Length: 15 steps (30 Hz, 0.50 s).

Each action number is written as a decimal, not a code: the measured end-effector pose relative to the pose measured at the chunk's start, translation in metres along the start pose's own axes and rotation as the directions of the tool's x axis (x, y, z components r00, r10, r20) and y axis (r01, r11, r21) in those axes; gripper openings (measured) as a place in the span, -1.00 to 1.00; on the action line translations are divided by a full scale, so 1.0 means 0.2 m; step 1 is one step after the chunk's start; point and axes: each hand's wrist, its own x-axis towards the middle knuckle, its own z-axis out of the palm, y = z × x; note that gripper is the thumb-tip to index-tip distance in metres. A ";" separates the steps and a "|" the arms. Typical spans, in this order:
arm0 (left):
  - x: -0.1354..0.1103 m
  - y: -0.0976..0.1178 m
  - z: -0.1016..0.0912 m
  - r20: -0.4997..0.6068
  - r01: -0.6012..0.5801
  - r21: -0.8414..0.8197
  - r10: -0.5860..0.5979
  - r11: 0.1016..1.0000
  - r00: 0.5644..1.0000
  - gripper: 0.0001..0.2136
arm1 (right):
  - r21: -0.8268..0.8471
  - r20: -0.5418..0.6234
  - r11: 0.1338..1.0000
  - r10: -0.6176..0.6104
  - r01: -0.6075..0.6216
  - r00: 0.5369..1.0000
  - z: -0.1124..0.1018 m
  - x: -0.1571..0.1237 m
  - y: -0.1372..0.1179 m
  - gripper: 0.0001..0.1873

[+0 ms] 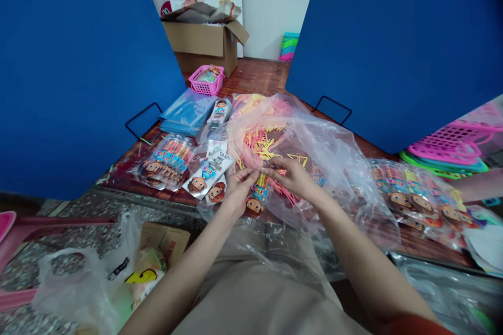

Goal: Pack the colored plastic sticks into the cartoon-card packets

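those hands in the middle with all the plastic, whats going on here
A person's left hand and right hand meet over a small cartoon-faced packet, fingertips pinching at its top. It sits on a big clear plastic bag of thin pink and yellow sticks. More finished packets lie on the wooden table.

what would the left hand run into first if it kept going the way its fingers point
Probably the right hand: the left hand points up and right, fingertips nearly meeting it over the cartoon packet. Beyond lie loose sticks; depth is unclear.
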 end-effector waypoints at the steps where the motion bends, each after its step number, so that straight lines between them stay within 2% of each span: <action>1: 0.00 0.00 0.00 0.008 -0.001 0.022 0.001 1.000 1.000 -0.66 | 0.015 -0.011 1.000 0.019 -0.019 1.000 0.00 0.00 0.00 -0.63; 4: -0.01 0.01 -0.02 0.091 0.054 0.166 -0.070 0.985 0.993 -0.63 | 0.102 -0.141 0.991 0.104 -0.091 0.985 -0.02 0.01 0.02 -0.63; 7: -0.02 0.01 -0.03 0.129 0.113 0.273 -0.152 0.956 0.980 -0.63 | 0.292 -0.204 0.949 0.182 -0.117 0.962 -0.01 0.01 0.03 -0.67; 8: -0.03 0.01 -0.04 0.117 0.111 0.270 -0.147 0.956 0.982 -0.65 | 0.357 -0.204 0.926 0.206 -0.123 0.957 0.00 0.00 0.03 -0.61; 11: -0.02 0.00 -0.04 0.078 0.078 0.243 -0.100 0.967 0.992 -0.66 | 0.498 -0.147 0.852 0.266 -0.161 0.953 0.05 -0.01 0.02 -0.20; 12: -0.02 0.00 -0.03 0.075 0.070 0.245 -0.091 0.967 0.993 -0.66 | 0.533 -0.122 0.828 0.279 -0.175 0.952 0.07 -0.02 0.02 -0.14; 15: -0.01 -0.01 -0.03 0.085 0.004 0.277 -0.028 0.961 0.996 -0.64 | 0.618 -0.097 0.763 0.312 -0.189 0.945 0.13 -0.03 0.01 -0.21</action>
